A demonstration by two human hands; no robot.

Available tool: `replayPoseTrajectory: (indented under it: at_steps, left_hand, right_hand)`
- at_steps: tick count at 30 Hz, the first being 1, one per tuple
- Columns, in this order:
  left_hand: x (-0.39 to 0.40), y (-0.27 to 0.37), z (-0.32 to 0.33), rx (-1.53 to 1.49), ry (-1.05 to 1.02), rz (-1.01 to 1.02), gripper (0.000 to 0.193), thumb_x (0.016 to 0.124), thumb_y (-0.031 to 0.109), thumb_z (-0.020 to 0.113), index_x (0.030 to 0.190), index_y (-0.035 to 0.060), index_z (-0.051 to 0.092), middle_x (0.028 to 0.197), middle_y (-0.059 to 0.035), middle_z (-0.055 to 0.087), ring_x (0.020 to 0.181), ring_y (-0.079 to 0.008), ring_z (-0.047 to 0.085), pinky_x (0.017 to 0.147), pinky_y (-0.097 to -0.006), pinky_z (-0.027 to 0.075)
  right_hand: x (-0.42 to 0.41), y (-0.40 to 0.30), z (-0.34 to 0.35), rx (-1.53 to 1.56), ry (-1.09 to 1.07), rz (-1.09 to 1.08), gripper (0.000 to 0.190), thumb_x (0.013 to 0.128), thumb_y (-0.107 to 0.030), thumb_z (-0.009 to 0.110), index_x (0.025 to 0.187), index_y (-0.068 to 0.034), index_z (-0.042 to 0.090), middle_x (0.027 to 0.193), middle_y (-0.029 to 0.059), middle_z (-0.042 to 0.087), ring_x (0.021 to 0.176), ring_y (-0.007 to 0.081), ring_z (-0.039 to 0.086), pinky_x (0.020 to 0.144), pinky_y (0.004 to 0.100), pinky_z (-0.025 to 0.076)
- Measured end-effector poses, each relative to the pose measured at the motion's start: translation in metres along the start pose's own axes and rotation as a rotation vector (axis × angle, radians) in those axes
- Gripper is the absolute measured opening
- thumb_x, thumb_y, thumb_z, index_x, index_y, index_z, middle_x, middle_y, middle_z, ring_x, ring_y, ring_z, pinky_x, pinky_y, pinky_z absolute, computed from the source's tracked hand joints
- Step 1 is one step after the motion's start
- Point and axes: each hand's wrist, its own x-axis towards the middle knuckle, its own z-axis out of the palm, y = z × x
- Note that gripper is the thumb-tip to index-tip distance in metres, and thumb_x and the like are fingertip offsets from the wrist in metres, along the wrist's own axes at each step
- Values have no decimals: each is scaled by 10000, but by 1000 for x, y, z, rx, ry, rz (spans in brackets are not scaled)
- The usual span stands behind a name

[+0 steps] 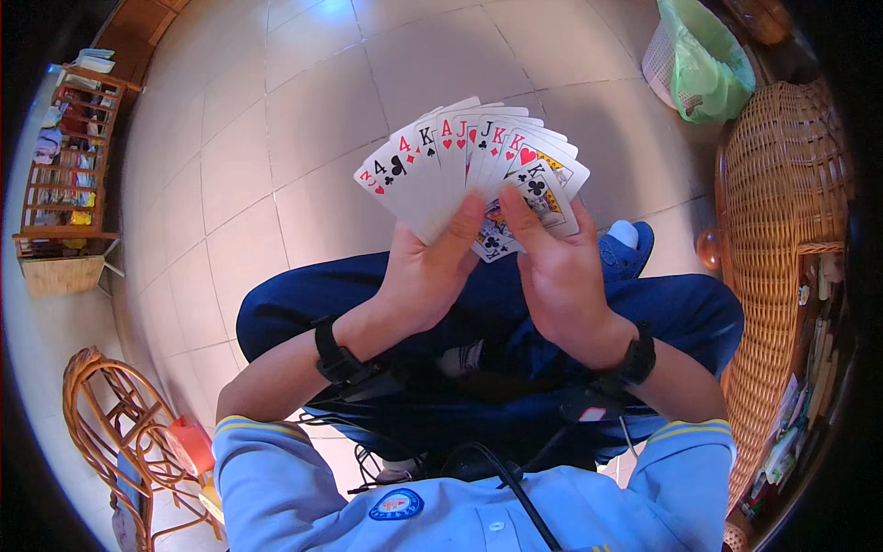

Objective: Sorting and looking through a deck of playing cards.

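Both hands hold a fan of playing cards [428, 179] up in front of me, faces towards me. My left hand [438, 255] grips the lower left of the fan, its thumb across the card faces. At the right end my right hand [562, 276] has its thumb on the king of clubs [545, 196], which lies tilted over the other cards. Visible corners include fours, an ace of hearts, jacks and several kings; some cards are mostly covered by their neighbours. The fan is above my crossed legs in dark blue trousers [310, 297].
A wicker cabinet [766, 228] stands at the right, with a waste basket with a green bag [717, 62] beyond it. On the left are a wooden rack [65, 238] of mixed items and a rattan chair [90, 407]. Black cables [510, 476] hang before my chest.
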Motion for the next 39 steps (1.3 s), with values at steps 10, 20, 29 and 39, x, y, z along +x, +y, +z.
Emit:
replayPoseTrajectory:
  at_steps: [10,20,29,39]
  left_hand:
    - [3,15,-3,270,88,98,272,945,161,573,1170,10,556,1053,-61,636,939,-123,612,772,-276,514]
    - [-2,12,-6,336,-5,-64,303,938,189,589,1180,8,564,1069,-77,647,961,-139,614,802,-288,508]
    - [-5,6,-5,376,-113,-75,303,943,186,580,1185,5,562,1088,-87,644,982,-150,607,827,-293,500]
    - [-4,7,-5,378,-95,-129,300,940,174,582,1185,2,559,1088,-90,643,982,-155,606,826,-297,502]
  right_hand:
    - [9,-15,-9,-266,-137,34,669,809,-82,728,1368,13,372,1244,145,546,1064,170,571,891,293,483]
    - [31,-81,-24,-642,-238,-33,284,930,-204,585,1100,23,609,1005,52,647,913,97,594,820,237,465]
    - [32,-89,-36,-1028,-451,-130,203,934,-177,563,954,8,643,779,43,631,713,74,548,655,250,465]
    - [30,-82,-31,-1292,-379,-441,168,891,-152,586,885,11,630,740,129,624,629,173,585,585,290,455]
